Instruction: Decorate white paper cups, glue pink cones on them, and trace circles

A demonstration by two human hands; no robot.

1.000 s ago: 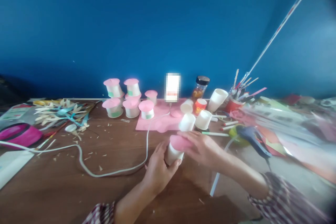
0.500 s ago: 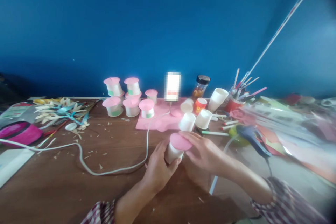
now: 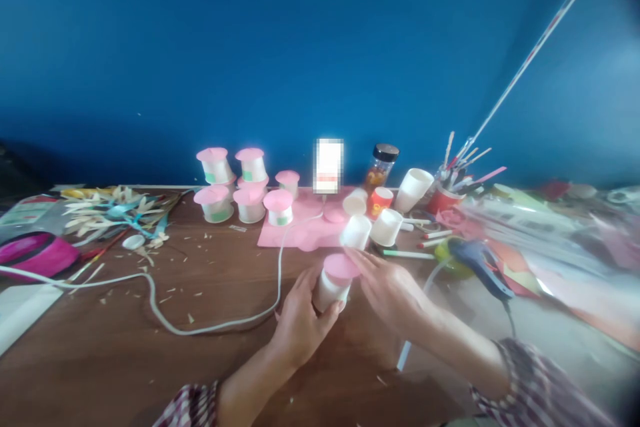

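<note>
In the head view, my left hand [image 3: 300,317] is wrapped round a white paper cup [image 3: 331,293], its thumb across the near side. A round pink paper disc [image 3: 342,265] covers the cup's top and juts past the rim. My right hand [image 3: 393,287] lies along the disc's right edge, fingers stretched out and fingertips touching or very near the paper. Further back on the left stand several white cups topped with pink discs, some stacked, among them a front cup [image 3: 279,208]. Bare white cups, such as the nearest one [image 3: 355,232], sit just beyond my right hand.
A white cable [image 3: 200,330] winds over the brown table [image 3: 210,380]. Pink paper [image 3: 270,237] lies at the back, near a lidded jar [image 3: 383,167] and a red cup of tools [image 3: 443,200]. A glue gun [image 3: 483,267] lies right; a magenta pouch [image 3: 40,255] left.
My right hand has shifted slightly, its fingers straighter and closer together at the disc's right edge. The left hand keeps its hold on the cup.
</note>
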